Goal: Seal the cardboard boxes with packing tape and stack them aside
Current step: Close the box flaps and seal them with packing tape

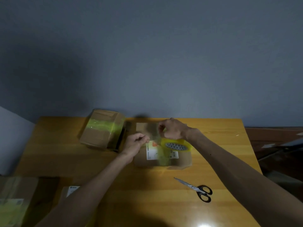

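Box (182, 159) mid-worktop (147, 194), under both hands. Left hand (136, 143) pinching tape end (148, 141) at left edge; right hand (173, 130) clamped on roll (176, 146). Tape running left-right across top. Scissors (195, 189) nearer right arm.

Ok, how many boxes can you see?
4 boxes: back-left box, middle box, and two near-left boxes, partly out of view. More may be hidden.

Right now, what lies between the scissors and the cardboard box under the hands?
Nothing does. In the head view, only a bare stretch of the wooden table separates the scissors from the near edge of the cardboard box.
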